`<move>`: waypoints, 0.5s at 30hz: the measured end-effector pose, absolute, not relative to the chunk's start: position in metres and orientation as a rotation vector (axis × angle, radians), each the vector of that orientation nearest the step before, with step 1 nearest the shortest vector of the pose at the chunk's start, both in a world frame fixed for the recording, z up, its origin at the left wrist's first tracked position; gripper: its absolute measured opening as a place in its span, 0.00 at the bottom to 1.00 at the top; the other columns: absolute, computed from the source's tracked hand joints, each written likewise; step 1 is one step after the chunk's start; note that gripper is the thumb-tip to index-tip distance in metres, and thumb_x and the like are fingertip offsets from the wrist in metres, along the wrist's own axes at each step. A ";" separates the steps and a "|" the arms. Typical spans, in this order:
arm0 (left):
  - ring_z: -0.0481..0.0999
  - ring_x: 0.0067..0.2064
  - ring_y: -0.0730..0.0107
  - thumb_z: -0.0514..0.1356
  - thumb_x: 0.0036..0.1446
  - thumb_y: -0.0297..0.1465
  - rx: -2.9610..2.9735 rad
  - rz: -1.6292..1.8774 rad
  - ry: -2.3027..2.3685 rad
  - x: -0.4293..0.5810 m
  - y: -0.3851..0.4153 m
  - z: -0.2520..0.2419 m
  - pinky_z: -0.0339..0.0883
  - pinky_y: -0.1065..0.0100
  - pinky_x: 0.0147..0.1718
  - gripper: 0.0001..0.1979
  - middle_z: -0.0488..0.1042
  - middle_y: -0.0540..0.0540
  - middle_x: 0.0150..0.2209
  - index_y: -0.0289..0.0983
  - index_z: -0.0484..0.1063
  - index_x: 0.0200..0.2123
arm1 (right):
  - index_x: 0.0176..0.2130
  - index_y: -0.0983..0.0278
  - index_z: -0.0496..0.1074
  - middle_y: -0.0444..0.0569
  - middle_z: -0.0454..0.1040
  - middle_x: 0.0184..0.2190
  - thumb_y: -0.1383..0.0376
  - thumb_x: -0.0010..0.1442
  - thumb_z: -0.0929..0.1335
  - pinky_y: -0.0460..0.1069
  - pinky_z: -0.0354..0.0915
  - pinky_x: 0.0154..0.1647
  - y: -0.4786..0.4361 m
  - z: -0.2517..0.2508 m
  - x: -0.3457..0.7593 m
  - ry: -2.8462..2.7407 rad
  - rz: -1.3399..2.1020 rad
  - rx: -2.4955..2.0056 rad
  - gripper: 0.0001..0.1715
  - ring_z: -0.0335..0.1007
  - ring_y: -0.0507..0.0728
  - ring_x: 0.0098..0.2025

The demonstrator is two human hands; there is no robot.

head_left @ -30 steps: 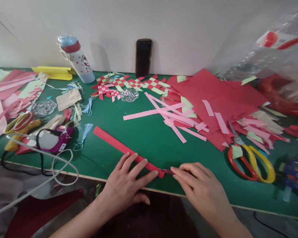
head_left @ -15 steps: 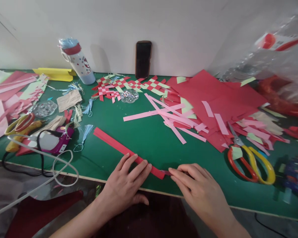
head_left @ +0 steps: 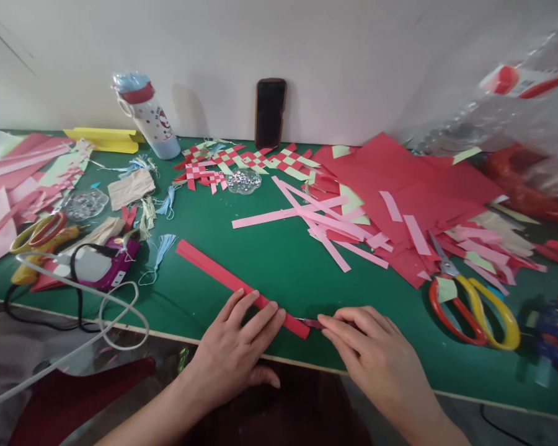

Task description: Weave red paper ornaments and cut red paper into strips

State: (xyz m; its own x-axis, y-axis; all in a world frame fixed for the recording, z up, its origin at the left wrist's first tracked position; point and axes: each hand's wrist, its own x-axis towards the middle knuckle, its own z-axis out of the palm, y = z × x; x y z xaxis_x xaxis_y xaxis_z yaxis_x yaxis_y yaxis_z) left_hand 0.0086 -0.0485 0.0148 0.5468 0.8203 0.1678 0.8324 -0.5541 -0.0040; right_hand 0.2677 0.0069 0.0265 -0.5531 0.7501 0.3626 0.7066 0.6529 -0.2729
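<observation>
Head view: left hand (head_left: pixel 230 344), fingers (head_left: pixel 263 317) slightly spread, pins the red strip (head_left: pixel 209 267) to the near table (head_left: pixel 204 217); right hand (head_left: pixel 381 347) pinches a slim tool (head_left: pixel 313 323), apparently working the strip's end; I'd want steady pressure next.

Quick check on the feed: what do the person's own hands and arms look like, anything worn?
The left hand and right hand are bare, each five-fingered, without gloves. No rings, watch or bracelet show. The forearms are uncovered as far as visible; no sleeves appear.
</observation>
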 end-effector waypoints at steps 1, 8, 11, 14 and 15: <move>0.59 0.61 0.47 0.45 0.55 0.62 -2.688 -0.223 -1.439 0.009 -0.048 0.015 0.41 0.48 0.65 0.44 0.65 0.50 0.63 0.39 0.60 0.65 | 0.42 0.59 0.79 0.48 0.75 0.33 0.64 0.67 0.64 0.49 0.58 0.37 0.007 0.027 0.268 -2.424 0.131 -1.142 0.14 0.68 0.53 0.36; 0.60 0.60 0.48 0.44 0.55 0.63 -2.668 -0.258 -1.424 0.009 -0.048 0.016 0.42 0.49 0.65 0.44 0.67 0.48 0.61 0.39 0.61 0.64 | 0.42 0.59 0.79 0.48 0.75 0.34 0.65 0.67 0.64 0.50 0.58 0.38 0.008 0.025 0.263 -2.449 0.170 -1.130 0.13 0.68 0.54 0.37; 0.60 0.60 0.48 0.44 0.55 0.63 -2.670 -0.260 -1.427 0.009 -0.048 0.015 0.41 0.49 0.65 0.45 0.66 0.47 0.62 0.39 0.61 0.65 | 0.42 0.58 0.79 0.48 0.75 0.34 0.64 0.67 0.63 0.50 0.58 0.38 0.010 0.025 0.263 -2.445 0.185 -1.136 0.14 0.68 0.53 0.36; 0.60 0.61 0.47 0.45 0.55 0.63 -2.674 -0.251 -1.429 0.009 -0.049 0.014 0.42 0.48 0.65 0.45 0.65 0.46 0.62 0.39 0.60 0.65 | 0.42 0.59 0.79 0.48 0.75 0.34 0.64 0.67 0.63 0.50 0.59 0.38 0.012 0.025 0.265 -2.434 0.182 -1.142 0.14 0.68 0.53 0.36; 0.60 0.61 0.47 0.45 0.55 0.63 -2.676 -0.246 -1.433 0.009 -0.049 0.013 0.43 0.48 0.65 0.45 0.65 0.45 0.62 0.39 0.59 0.65 | 0.42 0.59 0.79 0.48 0.75 0.34 0.63 0.67 0.63 0.50 0.59 0.38 0.012 0.025 0.266 -2.435 0.181 -1.142 0.14 0.68 0.53 0.36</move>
State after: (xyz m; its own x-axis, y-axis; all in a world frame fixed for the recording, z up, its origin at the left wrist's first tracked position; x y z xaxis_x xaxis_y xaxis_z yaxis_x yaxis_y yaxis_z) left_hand 0.0086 -0.0488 0.0134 0.5452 0.8172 0.1867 0.8327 -0.5536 -0.0087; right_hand 0.2657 0.0120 0.0251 -0.5609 0.7568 0.3358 0.6989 0.6502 -0.2979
